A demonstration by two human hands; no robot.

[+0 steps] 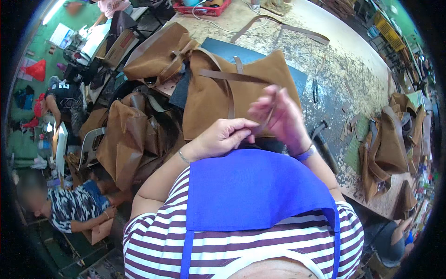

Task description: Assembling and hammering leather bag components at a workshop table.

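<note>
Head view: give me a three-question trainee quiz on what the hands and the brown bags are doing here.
1. True or false: both hands pinch the same thin brown strap.
2. What lies on the table just beyond the hands?
A. a brown bag
B. a red crate
C. a white sheet
3. Which wrist wears the blue band?

Key:
1. True: left hand and right hand both grip the strap.
2. A, the brown bag.
3. The right one, blue band.

At frame centre, the left hand [222, 137] and right hand [278, 118] pinch a thin brown strap [268, 114] over a brown suede bag [241, 90] on the scarred workbench [344, 65]; more brown bags [388, 144] lie at right.
</note>
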